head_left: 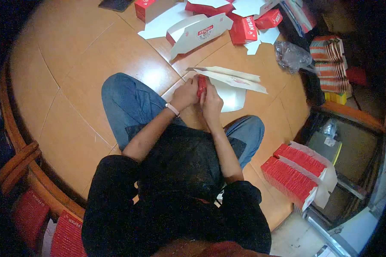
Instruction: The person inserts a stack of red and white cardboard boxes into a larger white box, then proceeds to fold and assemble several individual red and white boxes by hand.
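Between my two hands, in front of my crossed legs, is a small red box [202,87]. My left hand [187,93], with a light band at its wrist, is closed on the box's left side. My right hand [211,102] grips it from the right. Part of the box is hidden by my fingers, so its printing cannot be read. Just beyond my hands, on the tiled floor, lies an open white carton [232,99] with its printed flap raised.
Farther out lie a white printed carton [200,34] and several red boxes [243,31]. A clear plastic bag [292,56] is at the right, near stacks of striped packets [330,64]. An open carton packed with red boxes [289,176] stands at right. More red packs [68,235] sit lower left.
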### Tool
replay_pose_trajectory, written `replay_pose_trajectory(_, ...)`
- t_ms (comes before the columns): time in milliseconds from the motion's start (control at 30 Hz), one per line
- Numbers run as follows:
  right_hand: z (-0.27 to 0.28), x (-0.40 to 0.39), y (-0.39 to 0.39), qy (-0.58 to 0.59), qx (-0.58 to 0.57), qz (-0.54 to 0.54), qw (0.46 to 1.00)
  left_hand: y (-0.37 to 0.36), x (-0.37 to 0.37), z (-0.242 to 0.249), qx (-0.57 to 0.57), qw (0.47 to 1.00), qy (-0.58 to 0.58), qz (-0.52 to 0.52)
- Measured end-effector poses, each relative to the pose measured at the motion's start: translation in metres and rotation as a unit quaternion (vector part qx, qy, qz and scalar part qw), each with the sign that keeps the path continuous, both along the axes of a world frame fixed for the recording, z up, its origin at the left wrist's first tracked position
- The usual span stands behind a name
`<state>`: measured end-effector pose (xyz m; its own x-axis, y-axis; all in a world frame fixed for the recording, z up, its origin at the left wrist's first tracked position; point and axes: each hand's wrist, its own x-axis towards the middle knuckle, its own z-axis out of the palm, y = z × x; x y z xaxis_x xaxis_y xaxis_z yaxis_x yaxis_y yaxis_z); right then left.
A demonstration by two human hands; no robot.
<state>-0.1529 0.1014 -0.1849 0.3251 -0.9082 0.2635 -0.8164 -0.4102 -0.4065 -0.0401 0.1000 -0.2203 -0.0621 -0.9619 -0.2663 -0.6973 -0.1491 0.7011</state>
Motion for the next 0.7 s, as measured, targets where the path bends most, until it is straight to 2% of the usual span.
replay_pose_trajectory(100, -0.004, 0.001, 0.003, 0.009, 0.013, -0.012, 1.000, -0.006, 0.002, 0.000, 0.005, 1.000, -0.011, 0.018)
replay_pose_trajectory(167, -0.008, 0.000, 0.005, -0.016, -0.021, 0.001, 1.000, -0.009, 0.006, 0.003, 0.016, 0.999, -0.002, 0.032)
replay_pose_trajectory(233, -0.006, 0.001, 0.010, -0.022, -0.012, -0.004, 1.000, -0.014, 0.014, 0.002, -0.097, 0.992, 0.029, 0.072)
replay_pose_trajectory(367, -0.007, -0.002, 0.009, -0.016, 0.016, -0.004, 1.000, -0.029, 0.017, -0.002, -0.099, 0.991, 0.014, 0.085)
replay_pose_trajectory(433, -0.008, -0.002, 0.008, -0.012, 0.032, -0.009, 0.999, -0.031, 0.016, -0.006, -0.152, 0.984, 0.032, 0.090)
replay_pose_trajectory(600, -0.008, -0.001, 0.006, -0.027, 0.036, -0.015, 0.999, -0.031, 0.014, -0.014, -0.138, 0.985, 0.049, 0.096)
replay_pose_trajectory(700, -0.005, -0.001, 0.006, 0.008, 0.093, -0.042, 0.995, -0.035, 0.017, -0.012, -0.136, 0.986, 0.041, 0.087)
